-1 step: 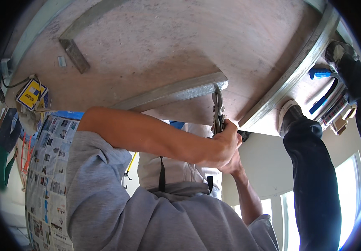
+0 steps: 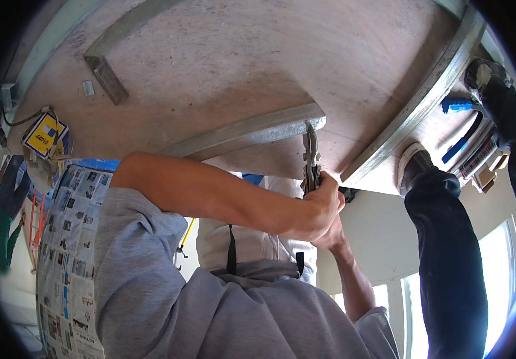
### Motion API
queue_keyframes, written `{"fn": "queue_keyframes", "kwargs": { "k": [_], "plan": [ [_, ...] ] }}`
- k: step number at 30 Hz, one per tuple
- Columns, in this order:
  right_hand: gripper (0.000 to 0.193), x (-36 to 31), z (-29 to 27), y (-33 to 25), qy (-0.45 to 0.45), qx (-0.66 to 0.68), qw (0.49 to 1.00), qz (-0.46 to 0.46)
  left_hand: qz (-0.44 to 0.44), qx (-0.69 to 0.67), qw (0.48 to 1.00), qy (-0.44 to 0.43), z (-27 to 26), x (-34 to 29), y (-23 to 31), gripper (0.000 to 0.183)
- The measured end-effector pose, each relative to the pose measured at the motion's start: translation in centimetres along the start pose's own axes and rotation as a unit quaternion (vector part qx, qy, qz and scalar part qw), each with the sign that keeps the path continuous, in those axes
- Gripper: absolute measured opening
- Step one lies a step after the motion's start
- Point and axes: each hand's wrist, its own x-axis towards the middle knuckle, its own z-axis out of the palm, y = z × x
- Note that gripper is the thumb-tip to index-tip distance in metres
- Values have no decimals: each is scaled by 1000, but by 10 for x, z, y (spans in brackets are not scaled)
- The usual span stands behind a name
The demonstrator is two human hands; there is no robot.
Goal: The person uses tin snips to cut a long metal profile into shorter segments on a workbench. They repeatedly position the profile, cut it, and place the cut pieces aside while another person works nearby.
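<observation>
My left hand (image 2: 316, 210) is closed around the handles of a pair of metal snips (image 2: 312, 160). The snips point upward in the view, and their jaws meet the end of a grey metal channel (image 2: 252, 127) lying on the work surface. My right hand (image 2: 333, 235) is closed just below and behind the left one, pressed against it at the handles. The left hand hides most of its fingers. My left forearm crosses in front of the channel's near part.
Pale boards form the work surface (image 2: 222, 66). A long metal channel (image 2: 416, 107) runs along its right side, and a short bent piece (image 2: 107, 81) lies upper left. A yellow-blue box (image 2: 45, 135) is at left. A person's dark-trousered leg (image 2: 446, 257) and a blue-handled hacksaw (image 2: 461, 106) are at right.
</observation>
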Motion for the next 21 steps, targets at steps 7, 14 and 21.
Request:
{"fn": "queue_keyframes", "kwargs": {
  "k": [7,14,21],
  "plan": [
    [65,8,-6,-10,-4,38,999,12,12,-88,995,-53,0,15,-11,129],
    [59,10,-2,-10,18,-57,996,-66,10,-83,995,-61,9,21,-5,129],
    [60,13,6,-9,13,-53,998,-31,13,-54,998,-32,7,12,-9,120]
  ]
}}
